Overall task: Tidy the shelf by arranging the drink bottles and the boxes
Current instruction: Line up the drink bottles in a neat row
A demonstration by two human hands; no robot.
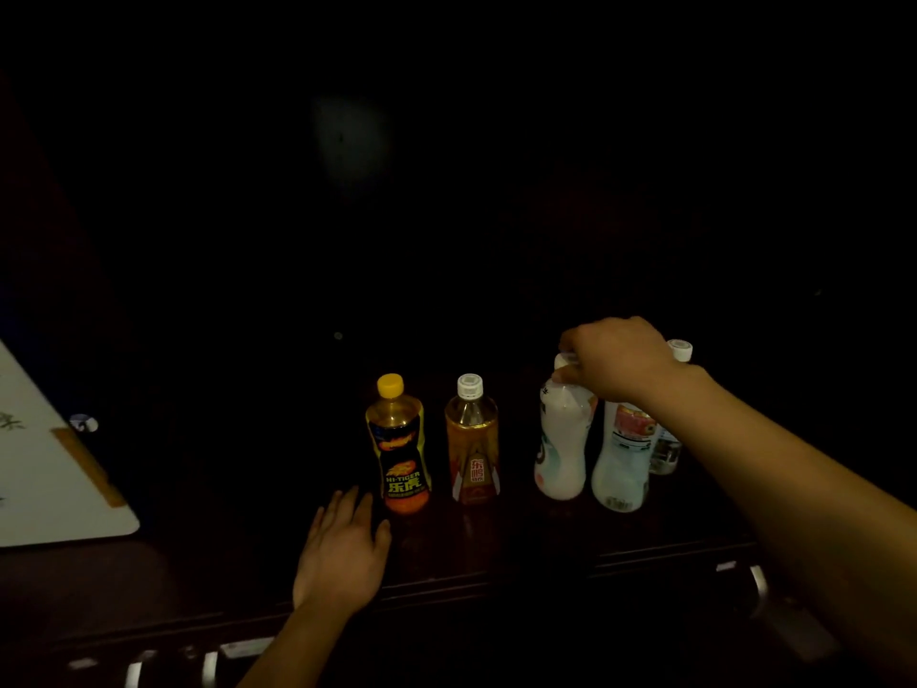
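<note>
Several drink bottles stand upright in a row on a dark wooden shelf. From the left: a yellow-capped Hi-Tiger bottle, an amber tea bottle with a white cap, a milky white bottle, and a second white bottle with a pink label. A small clear bottle stands behind that one. My right hand grips the top of the milky white bottle from above. My left hand lies flat and open on the shelf, just left of the Hi-Tiger bottle.
The scene is very dark and the shelf's back is hidden. A white board or box with a tan strip lies at the left. Metal bars show below the shelf's front edge, and another metal bar is at the right.
</note>
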